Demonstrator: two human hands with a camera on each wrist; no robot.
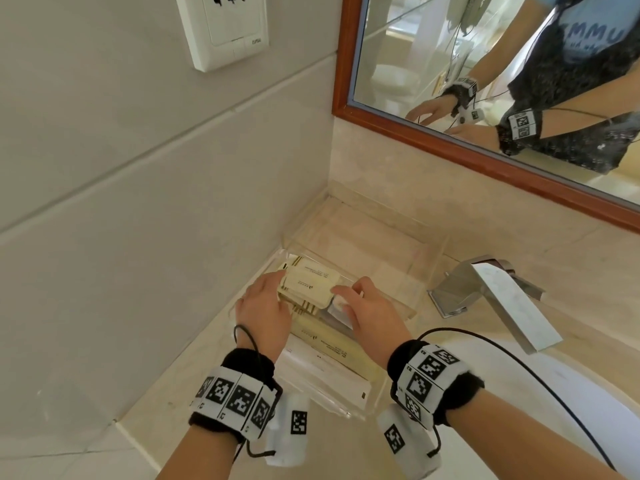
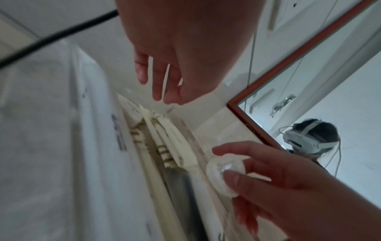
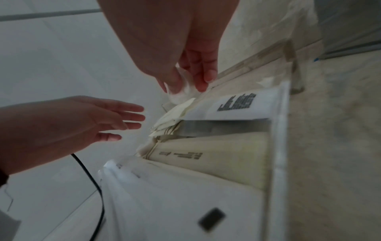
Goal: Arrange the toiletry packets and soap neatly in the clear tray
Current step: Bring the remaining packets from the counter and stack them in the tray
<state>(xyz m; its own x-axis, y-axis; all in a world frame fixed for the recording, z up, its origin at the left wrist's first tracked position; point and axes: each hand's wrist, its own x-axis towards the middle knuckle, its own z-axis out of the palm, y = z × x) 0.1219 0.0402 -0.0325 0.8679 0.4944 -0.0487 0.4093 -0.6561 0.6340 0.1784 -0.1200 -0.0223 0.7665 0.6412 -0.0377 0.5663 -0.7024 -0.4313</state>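
Note:
A clear tray sits on the counter by the wall and holds several packets. A stack of small cream packets lies at its far end. A long cream packet and a white packet lie nearer me. My left hand is at the stack's left edge with straight fingers. My right hand pinches a round white wrapped soap between thumb and forefinger, just right of the stack, over the tray. The soap shows under the fingertips in the right wrist view.
A second clear box stands behind the tray against the back wall. A chrome faucet is to the right, with the white basin below it. A wood-framed mirror hangs above; a wall socket is upper left.

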